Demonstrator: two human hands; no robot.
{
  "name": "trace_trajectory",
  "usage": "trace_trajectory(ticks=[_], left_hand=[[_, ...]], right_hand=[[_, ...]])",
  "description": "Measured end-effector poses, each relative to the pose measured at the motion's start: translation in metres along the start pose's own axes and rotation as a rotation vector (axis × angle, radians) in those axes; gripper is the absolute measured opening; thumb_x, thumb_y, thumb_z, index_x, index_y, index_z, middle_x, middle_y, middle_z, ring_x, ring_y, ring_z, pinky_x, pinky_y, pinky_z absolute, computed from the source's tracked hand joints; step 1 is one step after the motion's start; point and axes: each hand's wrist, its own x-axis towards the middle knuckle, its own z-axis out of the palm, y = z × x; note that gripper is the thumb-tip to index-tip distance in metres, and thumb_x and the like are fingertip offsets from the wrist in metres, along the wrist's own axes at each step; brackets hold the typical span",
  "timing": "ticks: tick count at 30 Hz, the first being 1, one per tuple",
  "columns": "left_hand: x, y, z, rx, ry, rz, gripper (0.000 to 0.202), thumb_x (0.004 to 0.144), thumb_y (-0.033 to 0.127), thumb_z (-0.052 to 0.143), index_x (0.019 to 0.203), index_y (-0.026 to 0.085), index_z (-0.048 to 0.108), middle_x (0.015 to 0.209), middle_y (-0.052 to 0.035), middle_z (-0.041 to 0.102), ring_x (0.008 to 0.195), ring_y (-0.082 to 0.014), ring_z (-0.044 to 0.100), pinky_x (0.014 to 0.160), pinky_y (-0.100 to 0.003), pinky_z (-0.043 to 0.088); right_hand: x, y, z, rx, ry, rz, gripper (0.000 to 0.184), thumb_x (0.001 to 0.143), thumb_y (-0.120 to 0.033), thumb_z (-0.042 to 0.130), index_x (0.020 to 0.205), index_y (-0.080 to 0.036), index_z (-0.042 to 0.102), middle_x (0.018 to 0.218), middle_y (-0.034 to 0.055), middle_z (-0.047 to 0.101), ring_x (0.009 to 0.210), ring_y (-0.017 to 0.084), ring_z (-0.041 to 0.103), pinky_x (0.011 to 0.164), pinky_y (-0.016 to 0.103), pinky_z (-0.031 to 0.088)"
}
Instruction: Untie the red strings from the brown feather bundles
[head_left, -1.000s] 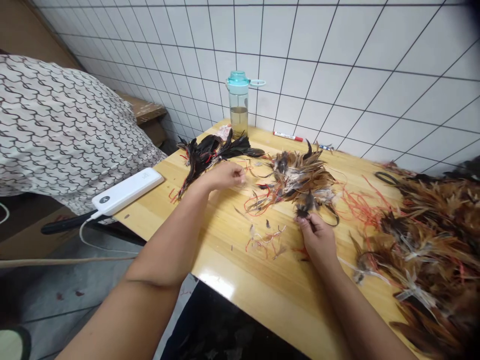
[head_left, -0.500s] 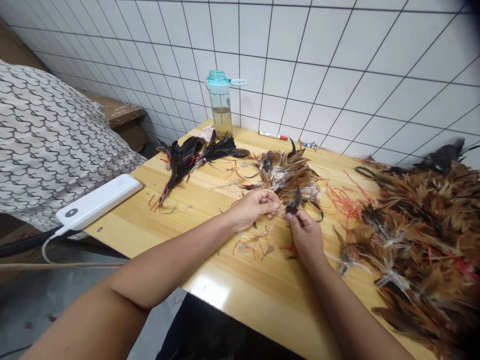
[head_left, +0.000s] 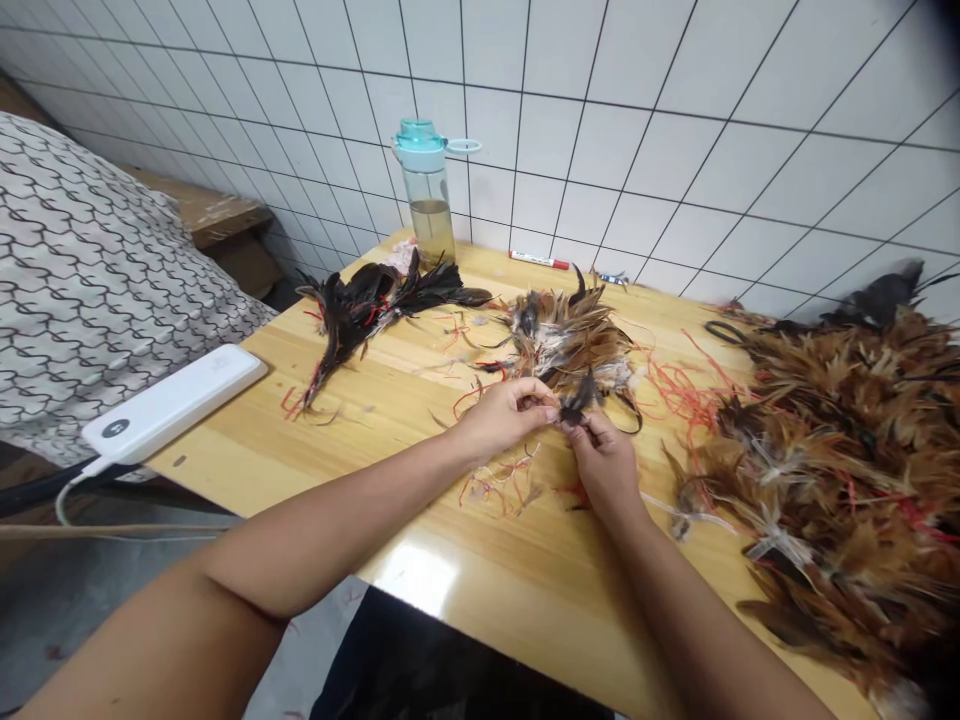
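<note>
My left hand (head_left: 504,416) and my right hand (head_left: 604,456) meet over the middle of the wooden table (head_left: 420,570), both pinching a small dark feather tuft (head_left: 576,405) between their fingertips. Just behind them lies a loose pile of brown feathers (head_left: 570,335). A bundle of black feathers (head_left: 375,300) lies further left. Red and pale thread scraps (head_left: 501,485) are scattered under my hands.
A large heap of brown feathers (head_left: 840,460) fills the table's right side. A teal-lidded water bottle (head_left: 427,190) and a red marker (head_left: 538,260) stand by the tiled wall. A white power bank (head_left: 172,402) with a cable lies at the left edge, beside a patterned cushion (head_left: 82,290).
My left hand came from the black feather bundle across to the right and joined my right hand at the dark tuft. The view shifted slightly left.
</note>
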Motion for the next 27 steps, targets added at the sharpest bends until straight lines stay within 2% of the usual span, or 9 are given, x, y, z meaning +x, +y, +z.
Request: trace_trajectory(ticks=[7, 13, 16, 19, 21, 24, 26, 27], left_hand=[[0.002, -0.003, 0.001, -0.019, -0.015, -0.025, 0.015, 0.069, 0.022, 0.07, 0.079, 0.013, 0.063, 0.072, 0.0011, 0.062, 0.069, -0.0091, 0.053, 0.068, -0.022, 0.038], [0.002, -0.005, 0.001, -0.014, -0.03, -0.022, 0.014, 0.069, 0.022, 0.07, 0.079, 0.014, 0.064, 0.075, -0.0001, 0.064, 0.071, -0.0103, 0.056, 0.07, -0.022, 0.041], [0.002, -0.006, 0.001, -0.021, -0.047, -0.007, 0.014, 0.07, 0.022, 0.07, 0.079, 0.014, 0.063, 0.075, -0.0003, 0.065, 0.071, -0.0101, 0.057, 0.07, -0.022, 0.041], [0.004, -0.002, -0.004, 0.069, -0.096, 0.05, 0.015, 0.073, 0.022, 0.067, 0.084, 0.014, 0.064, 0.076, -0.0011, 0.064, 0.07, -0.0102, 0.056, 0.068, -0.022, 0.041], [0.007, 0.005, -0.014, 0.219, -0.073, 0.146, 0.016, 0.076, 0.022, 0.064, 0.09, 0.014, 0.065, 0.08, -0.0023, 0.064, 0.07, -0.0106, 0.056, 0.067, -0.022, 0.042], [0.012, 0.022, -0.048, 0.594, 0.141, 0.315, 0.016, 0.079, 0.02, 0.059, 0.093, 0.015, 0.066, 0.093, -0.0052, 0.065, 0.077, -0.0121, 0.057, 0.074, -0.024, 0.043], [0.015, 0.034, -0.078, 0.9, 0.297, 0.316, 0.014, 0.079, 0.019, 0.058, 0.089, 0.015, 0.066, 0.096, -0.0068, 0.065, 0.081, -0.0145, 0.057, 0.077, -0.027, 0.042], [0.015, 0.038, -0.094, 1.04, 0.339, 0.264, 0.011, 0.078, 0.019, 0.059, 0.085, 0.015, 0.067, 0.094, -0.0073, 0.066, 0.082, -0.0159, 0.057, 0.077, -0.027, 0.042]], right_hand=[[0.0, 0.0, 0.0, -0.044, 0.0, -0.033, 0.027, 0.076, -0.04, 0.054, 0.06, -0.019, 0.054, 0.063, 0.0013, 0.059, 0.063, 0.015, 0.051, 0.063, 0.028, 0.04], [0.0, 0.0, 0.0, -0.052, -0.032, -0.046, 0.023, 0.078, -0.038, 0.055, 0.068, -0.018, 0.063, 0.066, 0.0015, 0.062, 0.065, 0.016, 0.053, 0.063, 0.027, 0.041], [-0.001, 0.0, 0.0, -0.057, -0.038, -0.036, 0.025, 0.078, -0.04, 0.056, 0.068, -0.018, 0.062, 0.064, 0.0008, 0.059, 0.061, 0.014, 0.05, 0.059, 0.025, 0.039], [-0.001, -0.001, 0.0, -0.057, -0.043, -0.035, 0.024, 0.079, -0.041, 0.056, 0.071, -0.018, 0.062, 0.063, 0.0, 0.058, 0.059, 0.013, 0.048, 0.056, 0.025, 0.038], [-0.001, -0.003, 0.0, -0.05, -0.048, -0.03, 0.024, 0.079, -0.041, 0.056, 0.072, -0.018, 0.061, 0.064, 0.0003, 0.058, 0.059, 0.013, 0.048, 0.056, 0.025, 0.039], [-0.001, -0.005, 0.0, -0.013, -0.077, -0.024, 0.024, 0.079, -0.041, 0.055, 0.074, -0.018, 0.06, 0.066, 0.001, 0.059, 0.06, 0.014, 0.05, 0.057, 0.025, 0.041], [-0.002, -0.006, 0.0, -0.001, -0.093, -0.032, 0.023, 0.08, -0.041, 0.053, 0.074, -0.019, 0.058, 0.065, 0.001, 0.059, 0.061, 0.014, 0.05, 0.057, 0.026, 0.041], [-0.002, -0.006, 0.0, -0.002, -0.097, -0.038, 0.023, 0.08, -0.04, 0.053, 0.073, -0.019, 0.057, 0.065, 0.0008, 0.059, 0.06, 0.014, 0.05, 0.057, 0.026, 0.041]])
